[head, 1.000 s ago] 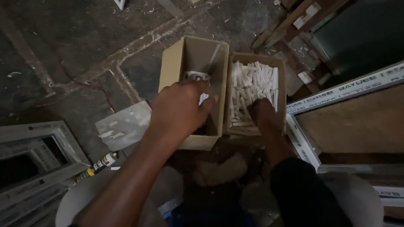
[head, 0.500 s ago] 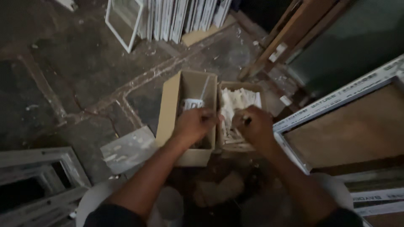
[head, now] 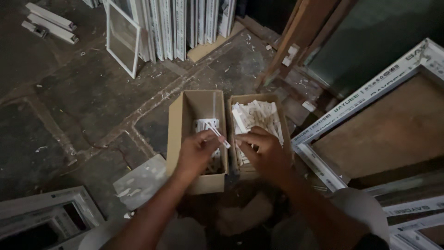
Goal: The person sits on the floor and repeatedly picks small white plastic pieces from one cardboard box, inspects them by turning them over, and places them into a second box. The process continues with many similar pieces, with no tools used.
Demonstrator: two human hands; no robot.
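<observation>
Over left box (head: 196,139), left hand (head: 196,155) pinches white strip (head: 217,135); right hand (head: 263,150) beside.

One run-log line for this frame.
left hand: holds white strip | right hand: over right box | left box: few strips

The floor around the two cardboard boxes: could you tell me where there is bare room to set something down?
Bare dark floor lies left of the left cardboard box, up to the leaning white window frames. Right of the right cardboard box of white strips, a large white frame crowds in. Both hands, left and right, fill the near ends.
</observation>
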